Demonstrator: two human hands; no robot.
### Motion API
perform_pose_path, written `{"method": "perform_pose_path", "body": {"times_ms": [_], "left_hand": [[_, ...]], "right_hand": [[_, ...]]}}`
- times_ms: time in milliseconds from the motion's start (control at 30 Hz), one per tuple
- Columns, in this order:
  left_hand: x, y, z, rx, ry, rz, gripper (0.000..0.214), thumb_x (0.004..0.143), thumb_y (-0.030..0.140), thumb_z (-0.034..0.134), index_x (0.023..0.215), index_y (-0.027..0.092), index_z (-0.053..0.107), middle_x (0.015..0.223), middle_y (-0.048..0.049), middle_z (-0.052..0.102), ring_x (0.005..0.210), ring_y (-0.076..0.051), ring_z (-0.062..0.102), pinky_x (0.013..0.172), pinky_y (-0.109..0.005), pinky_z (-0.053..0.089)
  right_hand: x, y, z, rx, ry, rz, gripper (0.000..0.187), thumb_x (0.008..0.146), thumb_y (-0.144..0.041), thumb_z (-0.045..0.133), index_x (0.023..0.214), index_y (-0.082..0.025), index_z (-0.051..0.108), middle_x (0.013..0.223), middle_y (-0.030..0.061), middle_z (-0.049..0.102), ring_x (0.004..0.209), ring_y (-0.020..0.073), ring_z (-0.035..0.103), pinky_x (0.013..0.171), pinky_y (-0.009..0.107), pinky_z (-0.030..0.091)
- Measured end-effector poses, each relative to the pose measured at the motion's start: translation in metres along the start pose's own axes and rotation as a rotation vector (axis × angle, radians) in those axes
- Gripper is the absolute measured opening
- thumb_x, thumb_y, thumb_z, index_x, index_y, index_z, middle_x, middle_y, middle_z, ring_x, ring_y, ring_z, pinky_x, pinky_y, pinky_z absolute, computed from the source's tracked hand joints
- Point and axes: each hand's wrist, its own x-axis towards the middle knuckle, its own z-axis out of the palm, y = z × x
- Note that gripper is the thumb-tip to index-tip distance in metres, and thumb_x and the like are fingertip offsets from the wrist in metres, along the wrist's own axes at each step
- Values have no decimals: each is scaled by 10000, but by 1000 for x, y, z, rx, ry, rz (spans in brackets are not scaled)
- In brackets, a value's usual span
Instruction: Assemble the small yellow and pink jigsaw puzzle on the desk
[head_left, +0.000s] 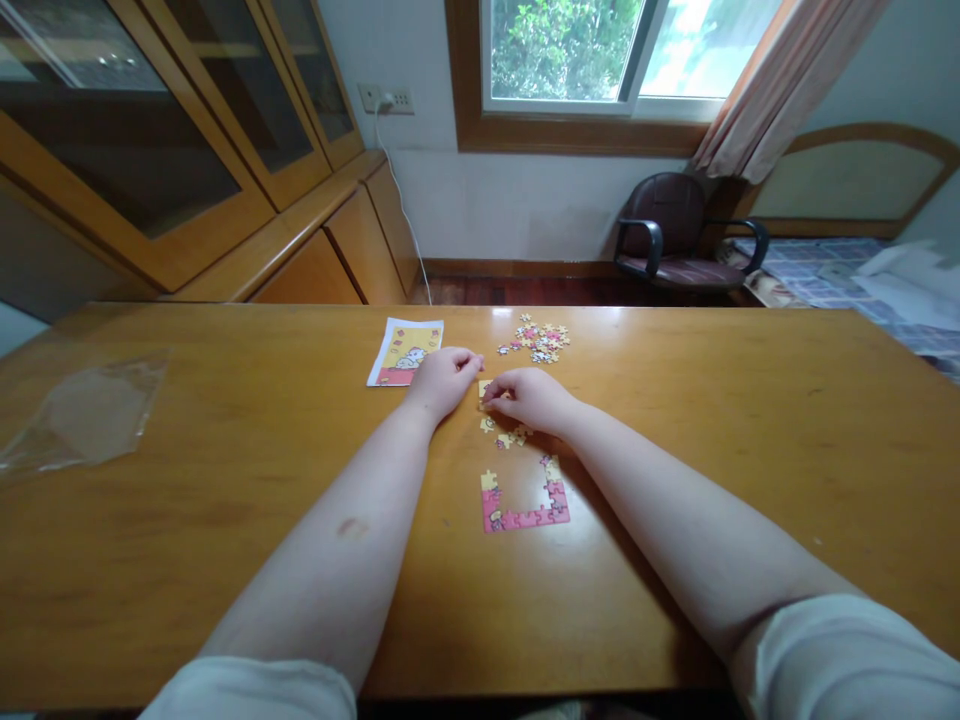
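Both my arms reach over a wooden table (225, 480). My left hand (444, 378) rests knuckles up with its fingers curled, the fingertips near a small yellow puzzle piece. My right hand (529, 398) is curled too and pinches at the joined yellow pieces (504, 432) beneath it. Closer to me lies a part-built puzzle border (525, 505) in pink and yellow. A heap of loose puzzle pieces (538, 340) lies beyond my hands. A reference picture card (405, 351) lies to the left of my left hand.
A clear plastic bag (86, 410) lies at the table's left end. Wooden cabinets with glass doors (187, 150) line the left wall. A dark office chair (675, 240) stands under the window, and a bed (862, 270) is at the far right.
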Motion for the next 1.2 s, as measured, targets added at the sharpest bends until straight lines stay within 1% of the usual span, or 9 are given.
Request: {"method": "perform_pose_path", "body": {"times_ms": [167,367,500,600,667,733,967,1067,1200], "left_hand": [[0,1,0,-1,-1,-14,330,857,406,465,756,197,700,867,-53,745,867,-218,651,768,-317,467],[0,-1,1,-8,14,-6,346,860,420,461,748,196,700,850,-55,741,851,-219,653,753,-313,464],[1,-2,1,-11,17,-4,334,857,419,470,747,201,699,852,-52,739,857,-221,651,760,-315,460],[1,-1,1,-18,17,-9,330,857,417,473,749,203,699,850,-50,740,854,-220,651,754,-318,458],[1,-1,1,-23,18,-7,327,858,412,475,745,201,698,852,-50,740,851,-218,651,748,-318,456],[0,-2,2,-20,19,-6,325,858,410,478,744,201,700,850,-48,738,846,-216,650,744,-316,454],[0,-1,2,-17,21,-14,330,854,421,481,753,201,705,827,-42,734,830,-214,645,740,-314,455],[0,0,1,-22,23,-18,323,851,416,483,749,201,702,835,-41,735,835,-215,645,749,-316,456],[0,-1,1,-32,18,-12,317,850,409,483,747,200,698,837,-42,735,842,-214,648,752,-315,456]], "right_hand": [[1,2,1,-42,-23,-10,122,759,-202,661,787,-265,762,774,-19,732,670,148,620,653,253,438],[0,-3,-3,-135,-185,-97,155,782,-173,643,853,-234,766,866,-10,745,773,134,648,729,216,448],[-2,-8,-8,-196,-221,-171,149,792,-178,631,864,-228,753,892,-7,738,804,130,636,745,211,431],[-5,-16,-16,-281,-251,-109,90,769,-263,670,812,-219,736,819,-2,725,730,135,615,668,221,409],[-8,-23,-21,-324,-320,-56,161,709,-353,730,809,-227,727,800,-2,718,703,143,604,613,228,385],[-11,-29,-24,-363,-373,-44,228,655,-381,768,829,-239,727,832,2,720,723,155,608,598,233,374],[-15,-36,-23,-373,-499,-37,135,671,-247,700,804,-232,719,823,9,718,690,151,599,572,239,370],[-17,-36,-21,-335,-526,-75,142,654,-222,682,796,-225,698,826,7,713,677,143,591,565,232,375],[-19,-35,-18,-327,-533,-89,122,632,-185,659,748,-225,668,727,-8,685,621,136,559,538,231,359]]}}
